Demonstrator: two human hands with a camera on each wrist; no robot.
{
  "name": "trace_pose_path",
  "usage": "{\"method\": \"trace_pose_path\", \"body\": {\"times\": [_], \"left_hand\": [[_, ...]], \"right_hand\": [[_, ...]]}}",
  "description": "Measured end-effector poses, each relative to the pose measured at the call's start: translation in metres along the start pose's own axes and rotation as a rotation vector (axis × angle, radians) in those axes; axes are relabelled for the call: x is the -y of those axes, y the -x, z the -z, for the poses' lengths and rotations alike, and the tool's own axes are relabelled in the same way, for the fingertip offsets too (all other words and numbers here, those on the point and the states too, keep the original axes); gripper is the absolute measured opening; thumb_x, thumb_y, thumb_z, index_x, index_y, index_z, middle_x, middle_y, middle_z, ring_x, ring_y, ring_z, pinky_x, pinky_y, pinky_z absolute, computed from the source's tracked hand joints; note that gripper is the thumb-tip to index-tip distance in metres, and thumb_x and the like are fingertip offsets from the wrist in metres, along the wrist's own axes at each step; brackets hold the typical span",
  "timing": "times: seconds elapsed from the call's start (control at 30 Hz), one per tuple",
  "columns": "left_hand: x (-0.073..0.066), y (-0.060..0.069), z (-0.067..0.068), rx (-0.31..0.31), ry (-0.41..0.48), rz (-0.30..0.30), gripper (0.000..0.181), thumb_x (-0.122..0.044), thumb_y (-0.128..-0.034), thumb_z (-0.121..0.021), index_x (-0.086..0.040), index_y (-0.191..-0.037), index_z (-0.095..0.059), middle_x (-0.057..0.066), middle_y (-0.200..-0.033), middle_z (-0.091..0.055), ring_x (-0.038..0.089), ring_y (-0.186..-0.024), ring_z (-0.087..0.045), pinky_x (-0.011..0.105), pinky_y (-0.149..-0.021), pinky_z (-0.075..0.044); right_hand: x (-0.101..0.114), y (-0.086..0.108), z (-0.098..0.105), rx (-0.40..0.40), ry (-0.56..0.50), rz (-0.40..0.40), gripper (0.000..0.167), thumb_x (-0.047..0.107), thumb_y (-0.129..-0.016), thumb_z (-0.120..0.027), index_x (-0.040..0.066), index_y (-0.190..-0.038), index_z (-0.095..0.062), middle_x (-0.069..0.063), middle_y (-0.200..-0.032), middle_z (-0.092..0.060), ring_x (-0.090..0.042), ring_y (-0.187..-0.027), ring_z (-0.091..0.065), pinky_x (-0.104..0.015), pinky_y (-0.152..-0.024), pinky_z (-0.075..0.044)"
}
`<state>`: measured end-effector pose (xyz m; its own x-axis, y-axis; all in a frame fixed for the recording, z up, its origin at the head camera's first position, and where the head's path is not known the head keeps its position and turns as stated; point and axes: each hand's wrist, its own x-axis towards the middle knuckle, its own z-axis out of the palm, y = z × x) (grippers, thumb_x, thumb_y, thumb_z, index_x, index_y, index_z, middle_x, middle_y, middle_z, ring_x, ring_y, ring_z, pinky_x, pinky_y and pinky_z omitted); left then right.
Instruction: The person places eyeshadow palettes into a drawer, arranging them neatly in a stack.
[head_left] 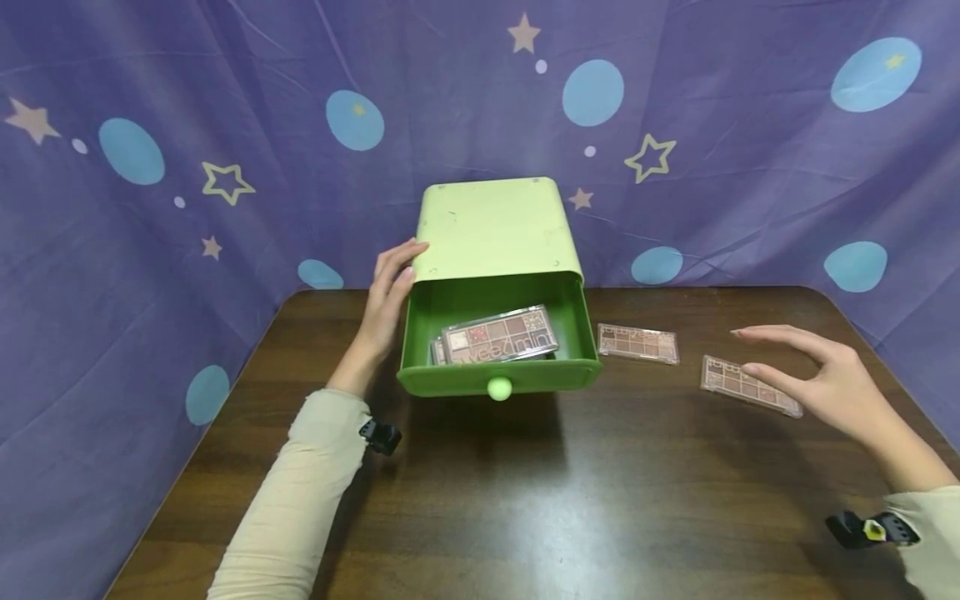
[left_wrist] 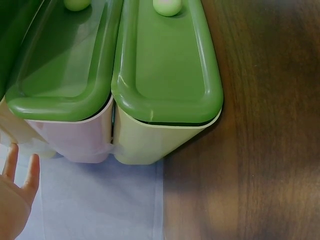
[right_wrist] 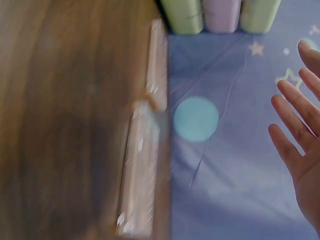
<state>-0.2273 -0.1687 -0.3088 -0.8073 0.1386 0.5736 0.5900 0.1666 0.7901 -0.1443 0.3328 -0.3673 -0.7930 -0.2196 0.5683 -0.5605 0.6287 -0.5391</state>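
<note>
Drawer cabinet [head_left: 491, 229]: pale-green top, dark-green drawer [head_left: 446, 382], light-green knob [head_left: 499, 388]. Eyeshadow palettes [head_left: 637, 343]: brown, pinkish-beige. Tabletop [head_left: 465, 517]: dark brown, wood-grained. Backdrop curtain [head_left: 465, 117]: purple, patterned with blue ovals, peach and yellow stars.

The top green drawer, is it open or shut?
Open: the drawer sticks out from the light-green cabinet, and palettes show inside.

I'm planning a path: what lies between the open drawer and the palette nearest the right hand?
The head view shows another palette lying there on the table.
</note>
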Motion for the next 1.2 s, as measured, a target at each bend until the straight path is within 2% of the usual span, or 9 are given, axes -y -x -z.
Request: {"method": "trace_pose_path", "body": {"times": [0.1, 0.3, 0.53, 0.6, 0.77, 0.87, 1.0, 1.07, 1.2], "left_hand": [[0.0, 0.0, 0.0, 0.0, 0.003, 0.005, 0.045, -0.009, -0.096, -0.042, 0.013, -0.134, -0.049, 0.03, -0.148, -0.034, 0.034, -0.137, -0.031, 0.043, -0.114, -0.022], [0.001, 0.001, -0.001, 0.009, 0.009, 0.015, 0.045, -0.009, -0.0963, -0.042, 0.012, -0.135, -0.049, 0.029, -0.148, -0.034, 0.034, -0.138, -0.031, 0.044, -0.114, -0.023], [0.002, 0.002, 0.0, 0.009, 0.007, 0.015, 0.045, -0.009, -0.0964, -0.041, 0.012, -0.135, -0.049, 0.029, -0.148, -0.034, 0.034, -0.138, -0.031, 0.044, -0.113, -0.023], [0.002, 0.002, 0.0, 0.011, 0.005, 0.017, 0.045, -0.01, -0.0963, -0.041, 0.012, -0.135, -0.049, 0.029, -0.148, -0.034, 0.034, -0.137, -0.031, 0.045, -0.113, -0.024], [0.002, 0.002, 0.0, 0.013, 0.0, 0.017, 0.045, -0.01, -0.0964, -0.041, 0.012, -0.135, -0.049, 0.029, -0.148, -0.033, 0.035, -0.137, -0.031, 0.045, -0.113, -0.024], [0.002, 0.002, -0.001, 0.008, -0.001, 0.009, 0.045, -0.01, -0.0964, -0.041, 0.012, -0.135, -0.049, 0.029, -0.148, -0.034, 0.035, -0.137, -0.031, 0.044, -0.113, -0.024], [0.001, 0.001, -0.001, 0.006, -0.002, 0.0, 0.045, -0.01, -0.0963, -0.041, 0.012, -0.135, -0.049, 0.029, -0.148, -0.035, 0.034, -0.137, -0.031, 0.043, -0.113, -0.024], [0.001, 0.001, 0.0, 0.005, -0.002, -0.001, 0.045, -0.01, -0.0962, -0.041, 0.012, -0.135, -0.049, 0.029, -0.148, -0.035, 0.034, -0.137, -0.031, 0.043, -0.113, -0.024], [0.001, 0.0, 0.0, 0.002, 0.0, -0.006, 0.045, -0.01, -0.0961, -0.041, 0.012, -0.135, -0.049, 0.03, -0.148, -0.034, 0.035, -0.137, -0.031, 0.043, -0.113, -0.024]], "right_hand": [[-0.012, 0.009, 0.004, 0.009, 0.004, -0.042, 0.056, -0.013, -0.071, -0.079, 0.007, -0.123, -0.069, 0.004, -0.12, -0.069, 0.008, -0.114, -0.053, -0.006, -0.091, -0.036], [-0.035, 0.027, 0.01, 0.049, -0.021, -0.147, 0.051, -0.011, -0.076, -0.077, 0.001, -0.125, -0.066, 0.022, -0.12, -0.063, 0.012, -0.11, -0.052, -0.005, -0.088, -0.035], [-0.062, 0.043, 0.019, 0.119, 0.08, -0.313, 0.045, 0.016, -0.086, -0.077, 0.011, -0.129, -0.064, 0.04, -0.116, -0.052, 0.024, -0.107, -0.037, -0.002, -0.083, -0.027], [-0.071, 0.047, 0.021, 0.14, 0.099, -0.331, 0.045, 0.019, -0.087, -0.076, 0.01, -0.129, -0.064, 0.043, -0.115, -0.048, 0.025, -0.105, -0.033, -0.002, -0.082, -0.026], [-0.09, 0.054, 0.022, 0.197, 0.096, -0.377, 0.053, 0.021, -0.085, -0.079, 0.004, -0.131, -0.06, 0.043, -0.112, -0.045, 0.026, -0.099, -0.037, -0.004, -0.075, -0.034], [-0.098, 0.056, 0.021, 0.265, 0.099, -0.408, 0.061, 0.024, -0.084, -0.079, 0.002, -0.136, -0.055, 0.033, -0.117, -0.046, 0.025, -0.098, -0.037, -0.005, -0.072, -0.036], [-0.103, 0.057, 0.019, 0.323, 0.114, -0.417, 0.066, 0.026, -0.083, -0.081, 0.003, -0.138, -0.053, 0.006, -0.125, -0.049, 0.023, -0.1, -0.033, -0.005, -0.074, -0.034], [-0.104, 0.056, 0.017, 0.325, 0.122, -0.395, 0.066, 0.025, -0.08, -0.083, 0.003, -0.136, -0.055, -0.009, -0.128, -0.051, 0.021, -0.101, -0.031, -0.006, -0.075, -0.032], [-0.107, 0.052, 0.012, 0.312, 0.143, -0.322, 0.068, 0.021, -0.073, -0.088, 0.0, -0.13, -0.059, -0.022, -0.125, -0.054, 0.016, -0.105, -0.031, -0.011, -0.079, -0.028]]}}
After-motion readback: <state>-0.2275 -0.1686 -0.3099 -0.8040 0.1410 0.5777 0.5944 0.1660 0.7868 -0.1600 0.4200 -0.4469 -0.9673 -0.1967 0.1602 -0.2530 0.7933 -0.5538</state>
